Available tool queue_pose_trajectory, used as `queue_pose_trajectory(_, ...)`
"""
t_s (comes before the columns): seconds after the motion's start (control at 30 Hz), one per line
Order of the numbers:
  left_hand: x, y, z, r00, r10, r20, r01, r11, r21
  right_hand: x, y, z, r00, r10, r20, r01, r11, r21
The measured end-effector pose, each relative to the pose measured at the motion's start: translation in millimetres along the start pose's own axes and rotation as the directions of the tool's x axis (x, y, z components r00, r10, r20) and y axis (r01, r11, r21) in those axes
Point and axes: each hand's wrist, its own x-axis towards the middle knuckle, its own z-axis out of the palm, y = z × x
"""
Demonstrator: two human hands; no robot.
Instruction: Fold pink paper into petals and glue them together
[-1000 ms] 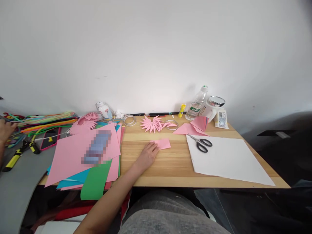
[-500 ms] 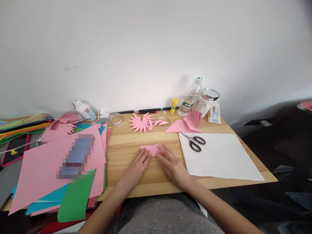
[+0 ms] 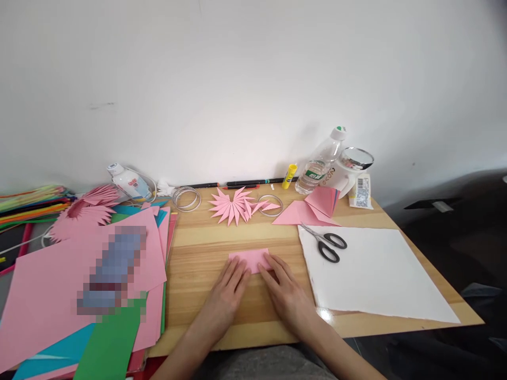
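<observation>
Backdrop: a plain white wall (image 3: pixel 245 79) closes off the far side.
Wood: a pale, strongly grained tabletop (image 3: pixel 186 274); its right edge slants outward toward us, and both forearms cross its front edge.
Left flank: a loose stack of coloured paper sheets (image 3: pixel 43 295), pink on top, blue and green showing, overhanging the front edge; part of it is pixelated.
Right flank: a thick white board (image 3: pixel 380 274) with a ragged left edge, just beside the right forearm and near the table's right edge.
Working gap: a strip of wood lies between stack and left hand (image 3: pixel 226 295); a narrower one separates right hand (image 3: pixel 287 293) from board.
Fingers: both hands lie palm down, stretched out and unclosed, tips resting on the paper rather than wrapped round it.
Under the fingertips: a small, flat, matte pink paper rectangle (image 3: pixel 253 258), long side running left to right, mid-table; fingers cover its near corners.
Back right: a clear plastic bottle (image 3: pixel 315 171) with a green label, beside a white mug.
Back middle: a spiky star of pleated pink paper (image 3: pixel 231 206).
Board's corner: black-handled metal scissors (image 3: pixel 320 238), lying flat.
Smallest: an upright yellow glue stick (image 3: pixel 289 177) near the wall.
</observation>
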Motion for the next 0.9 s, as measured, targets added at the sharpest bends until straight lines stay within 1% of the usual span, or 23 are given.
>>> queue_pose_trajectory(0.1,-4,0,-3.9,1.0,0.012,0.029,-0.012,1.0,-0.004,1,0,-5,1.0,-0.014,-0.002,0.014,0.999,0.051)
queue_pose_trajectory(0.2,-8,2,-9.1,0.996,0.023,0.083,-0.021,1.0,-0.02,7,1,-10,0.999,0.004,-0.048,0.001,0.993,0.116)
queue_pose_trajectory(0.27,-10,3,-11.1,0.993,0.023,0.117,-0.02,0.999,-0.028,13,2,-13,0.999,0.019,-0.049,-0.013,0.993,0.118)
queue_pose_trajectory(0.33,-11,3,-10.8,0.991,0.024,0.134,-0.02,0.999,-0.031,18,2,-13,1.0,0.024,-0.018,-0.023,0.996,0.084)
queue_pose_trajectory(0.4,-12,4,-8.4,0.991,0.025,0.132,-0.021,0.999,-0.034,20,2,-12,0.999,0.037,-0.016,-0.036,0.998,0.054)
queue_pose_trajectory(0.6,-12,6,-0.1,0.996,0.005,0.089,-0.002,0.999,-0.034,13,-1,-7,0.988,0.092,-0.127,-0.085,0.995,0.06)
queue_pose_trajectory(0.73,-13,11,0.4,0.996,-0.014,0.092,0.016,1.0,-0.016,9,-6,-5,0.985,0.104,-0.139,-0.105,0.994,0.005)
queue_pose_trajectory(0.9,-13,15,-1.6,0.993,-0.019,0.116,0.021,1.0,-0.017,5,-8,-3,0.985,0.092,-0.147,-0.097,0.995,-0.03)
